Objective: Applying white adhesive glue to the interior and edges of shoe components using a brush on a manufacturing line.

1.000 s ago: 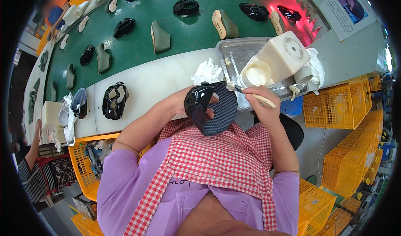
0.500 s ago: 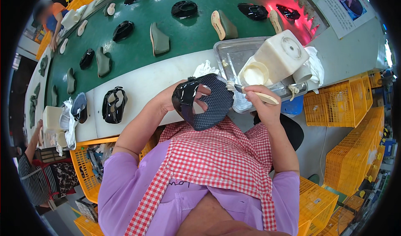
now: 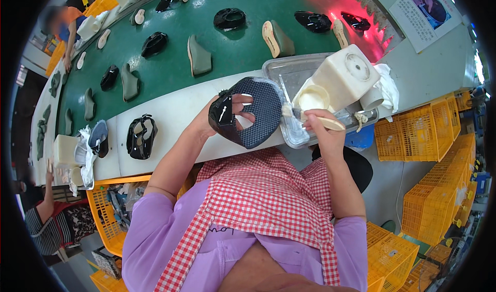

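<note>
At frame centre, the left hand grips a black mesh shoe upper, while the right hand clasps a wooden-handled brush just right of it.

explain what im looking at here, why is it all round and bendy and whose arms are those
It is one picture from a wide fisheye camera worn on a person's head, looking down, so straight edges bend. The arms belong to that person. The left hand holds a dark shoe upper, its fingers showing through the opening. The right hand holds a pale brush over a metal tray with a cream container. Another black shoe upper lies on the white bench. Behind, a green belt carries more shoe parts.
</note>
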`<state>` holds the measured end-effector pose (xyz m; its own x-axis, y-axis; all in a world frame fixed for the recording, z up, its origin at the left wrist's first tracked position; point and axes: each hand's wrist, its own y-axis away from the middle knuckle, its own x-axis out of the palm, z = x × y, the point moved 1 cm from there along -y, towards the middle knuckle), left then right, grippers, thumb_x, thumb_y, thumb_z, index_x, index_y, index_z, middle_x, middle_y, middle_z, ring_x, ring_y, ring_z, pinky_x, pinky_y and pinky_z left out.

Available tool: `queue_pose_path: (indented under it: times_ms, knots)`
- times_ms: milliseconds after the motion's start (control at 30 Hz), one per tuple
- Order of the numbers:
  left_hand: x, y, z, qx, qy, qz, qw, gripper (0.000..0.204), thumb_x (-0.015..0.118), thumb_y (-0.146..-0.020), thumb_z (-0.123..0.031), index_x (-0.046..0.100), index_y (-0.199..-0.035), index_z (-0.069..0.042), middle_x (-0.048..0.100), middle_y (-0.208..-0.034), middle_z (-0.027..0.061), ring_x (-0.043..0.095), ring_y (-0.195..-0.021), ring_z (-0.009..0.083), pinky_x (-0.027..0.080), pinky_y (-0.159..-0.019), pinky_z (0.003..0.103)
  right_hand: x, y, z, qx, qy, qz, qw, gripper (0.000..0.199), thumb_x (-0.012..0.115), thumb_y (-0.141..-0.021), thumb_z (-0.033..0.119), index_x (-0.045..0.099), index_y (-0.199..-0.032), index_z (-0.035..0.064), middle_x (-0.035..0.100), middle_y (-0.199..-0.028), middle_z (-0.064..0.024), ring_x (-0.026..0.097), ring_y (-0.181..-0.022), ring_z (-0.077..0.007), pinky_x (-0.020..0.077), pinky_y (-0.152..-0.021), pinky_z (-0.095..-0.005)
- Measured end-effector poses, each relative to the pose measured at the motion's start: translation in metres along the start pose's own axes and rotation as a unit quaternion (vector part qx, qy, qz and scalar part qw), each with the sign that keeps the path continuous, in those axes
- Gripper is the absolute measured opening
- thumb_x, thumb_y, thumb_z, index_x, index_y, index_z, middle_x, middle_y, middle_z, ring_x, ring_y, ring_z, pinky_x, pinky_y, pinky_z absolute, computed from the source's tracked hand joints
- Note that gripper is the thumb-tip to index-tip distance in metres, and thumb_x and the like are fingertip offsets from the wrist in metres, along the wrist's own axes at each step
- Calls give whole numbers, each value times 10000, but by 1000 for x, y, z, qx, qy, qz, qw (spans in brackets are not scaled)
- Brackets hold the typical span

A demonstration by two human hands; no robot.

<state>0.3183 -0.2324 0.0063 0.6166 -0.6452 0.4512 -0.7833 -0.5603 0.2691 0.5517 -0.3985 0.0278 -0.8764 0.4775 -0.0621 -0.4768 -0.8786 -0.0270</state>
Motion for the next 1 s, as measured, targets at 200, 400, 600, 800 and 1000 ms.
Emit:
queue_pose_path:
  times_ms: [200,400,600,800,1000]
  knots:
    - [5,-4,1,3,-7,3,1000,546,692,-836,-214,495,-1236,100,589,-1121,193,660,-919,315,570,-565,313,6,-5,1,-11,-19,-26,999,181,614,-901,131,669,-999,-11,665,-790,-63,616,-705,-104,476,-634,-217]
    - [12,-8,4,82,13,-50,995,476,640,-874,-188,499,-1252,64,635,-999,186,675,-869,295,555,-556,287,9,1,-5,45,-46,6,998,172,611,-898,114,669,-988,-19,665,-802,-65,613,-705,-103,488,-638,-226]
    - [15,-19,14,162,6,-52,985,467,570,-930,-174,438,-1321,46,588,-1144,180,661,-919,254,567,-626,296,12,3,-3,19,-8,44,999,134,619,-884,87,685,-961,0,661,-830,-40,605,-717,-87,482,-655,-213]
    - [18,-19,8,195,16,-42,980,696,577,-851,9,262,-1469,-42,483,-1297,143,607,-1019,280,552,-760,295,14,4,-1,-15,2,58,998,120,625,-876,67,687,-956,4,666,-848,-42,608,-763,-97,475,-689,-223]
    - [32,-12,2,301,-8,-34,953,636,530,-891,20,260,-1465,-29,503,-1286,133,595,-1052,246,526,-808,302,19,-4,-2,-213,155,18,965,90,663,-809,32,679,-897,20,669,-852,-91,610,-782,-217,466,-711,-306]
